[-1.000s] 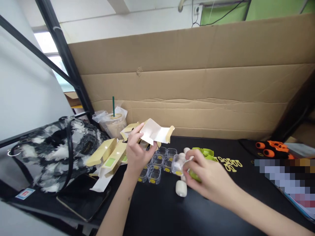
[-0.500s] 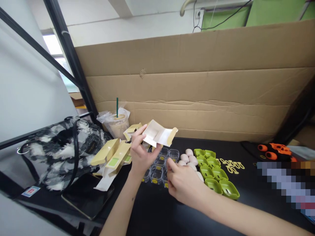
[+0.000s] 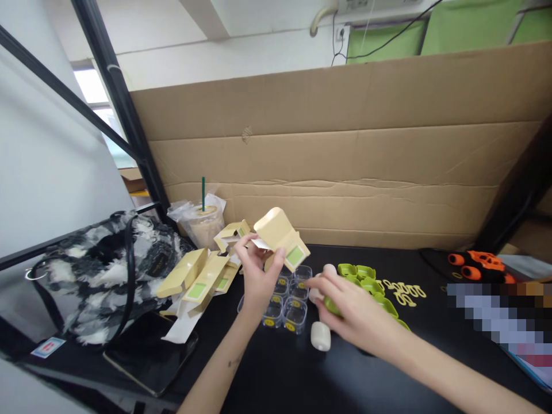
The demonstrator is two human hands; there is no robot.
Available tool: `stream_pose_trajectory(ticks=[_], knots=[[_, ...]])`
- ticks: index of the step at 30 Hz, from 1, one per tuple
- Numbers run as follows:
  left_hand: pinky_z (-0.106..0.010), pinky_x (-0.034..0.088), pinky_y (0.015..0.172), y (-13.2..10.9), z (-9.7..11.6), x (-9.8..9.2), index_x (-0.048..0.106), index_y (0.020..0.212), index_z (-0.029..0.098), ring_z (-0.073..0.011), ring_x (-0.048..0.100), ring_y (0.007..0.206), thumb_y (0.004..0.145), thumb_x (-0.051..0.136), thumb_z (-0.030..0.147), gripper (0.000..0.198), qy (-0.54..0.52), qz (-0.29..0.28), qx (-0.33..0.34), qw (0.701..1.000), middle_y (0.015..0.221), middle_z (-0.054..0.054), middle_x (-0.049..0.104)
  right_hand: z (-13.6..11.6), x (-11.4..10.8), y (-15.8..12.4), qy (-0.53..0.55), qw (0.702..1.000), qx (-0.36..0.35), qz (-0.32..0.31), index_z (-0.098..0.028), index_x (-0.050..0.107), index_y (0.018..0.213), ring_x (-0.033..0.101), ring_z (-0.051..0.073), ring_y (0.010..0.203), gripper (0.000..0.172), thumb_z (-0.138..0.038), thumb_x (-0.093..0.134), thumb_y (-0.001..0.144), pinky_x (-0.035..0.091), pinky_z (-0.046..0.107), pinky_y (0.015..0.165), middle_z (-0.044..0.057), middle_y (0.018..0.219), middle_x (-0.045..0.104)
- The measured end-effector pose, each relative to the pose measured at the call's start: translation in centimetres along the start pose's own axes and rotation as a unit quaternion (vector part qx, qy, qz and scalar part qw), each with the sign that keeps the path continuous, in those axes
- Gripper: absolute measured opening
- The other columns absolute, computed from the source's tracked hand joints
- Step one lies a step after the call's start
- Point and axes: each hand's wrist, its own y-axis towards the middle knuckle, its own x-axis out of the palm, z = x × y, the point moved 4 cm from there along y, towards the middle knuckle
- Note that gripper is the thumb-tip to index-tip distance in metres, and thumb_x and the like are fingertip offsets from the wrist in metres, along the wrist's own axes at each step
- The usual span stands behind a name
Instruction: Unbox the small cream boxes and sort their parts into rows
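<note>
My left hand (image 3: pixel 259 276) pinches a small yellow carton (image 3: pixel 282 236) with a green label, its flap raised, above the clear plastic cups (image 3: pixel 294 313). My right hand (image 3: pixel 351 302) is over the white rounded pieces and the green trays (image 3: pixel 365 271). A green piece (image 3: pixel 332 306) shows between its thumb and curled fingers, partly hidden by them. One white piece (image 3: pixel 320 336) lies apart on the black table, just in front of my right hand. More white pieces (image 3: pixel 330 269) are partly covered behind the fingers.
Left of my left hand are several yellow cartons (image 3: pixel 207 276), a bagged drink cup (image 3: pixel 204 227) with a green straw, a furry bag (image 3: pixel 103 276) and a dark flat item (image 3: pixel 150 351). Cream rings (image 3: pixel 403 292) and an orange toy car (image 3: pixel 483 264) lie right. Cardboard (image 3: pixel 323 155) stands behind.
The carton in my left hand has turned, from its open white inside to its labelled outside. My right hand has moved right onto the green piece. A white piece now lies nearer the front.
</note>
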Motion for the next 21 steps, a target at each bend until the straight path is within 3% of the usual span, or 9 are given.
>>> stream_pose_trajectory(ticks=[4,8,12,16,21], knots=[[-0.032,0.055,0.074,-1.3,-1.0,3.4,0.03,0.106,0.026,-0.0183,0.064,0.092,0.079,0.062,0.036,0.043,-0.133,-0.066,-0.233,0.961,0.102,-0.005,0.059,3.7,-1.9,-2.7,-0.108,0.984,-0.05,0.136,-0.022,0.05,0.123,0.061,0.02,0.087,0.035,-0.012,0.042,0.09,0.051,0.034,0.072,0.01,0.107,0.061],[-0.033,0.056,0.065,-3.1,-1.2,6.8,0.028,0.109,0.027,-0.02,0.067,0.082,0.083,0.057,0.04,0.041,-0.224,-0.156,-0.391,0.879,0.107,-0.007,0.06,5.7,-1.4,-4.7,-0.174,0.97,-0.11,0.132,-0.026,0.049,0.128,0.062,0.018,0.084,0.044,-0.007,0.042,0.088,0.052,0.033,0.07,0.01,0.115,0.062],[-0.034,0.055,0.072,-4.8,-1.2,7.9,0.03,0.104,0.023,-0.02,0.068,0.082,0.085,0.055,0.034,0.033,-0.282,-0.21,-0.442,0.825,0.102,-0.009,0.063,5.9,-0.8,-5.7,-0.187,0.962,-0.121,0.161,-0.021,0.049,0.127,0.063,0.02,0.087,0.04,-0.008,0.042,0.089,0.054,0.036,0.071,0.011,0.11,0.064],[-0.037,0.053,0.079,-5.9,-1.0,7.3,0.028,0.105,0.023,-0.0221,0.067,0.089,0.084,0.059,0.03,0.038,-0.295,-0.226,-0.452,0.811,0.104,-0.01,0.064,5.1,-0.8,-6.4,-0.195,0.957,-0.115,0.18,-0.014,0.054,0.119,0.065,0.021,0.091,0.031,-0.012,0.049,0.089,0.055,0.035,0.075,0.012,0.103,0.067],[-0.037,0.052,0.08,-6.3,-0.8,7.0,0.03,0.103,0.022,-0.022,0.067,0.09,0.082,0.06,0.028,0.037,-0.302,-0.208,-0.486,0.793,0.1,-0.01,0.066,4.3,-1.3,-7.0,-0.219,0.949,-0.123,0.191,-0.014,0.054,0.118,0.066,0.02,0.084,0.032,-0.008,0.05,0.087,0.055,0.037,0.074,0.01,0.101,0.07]])
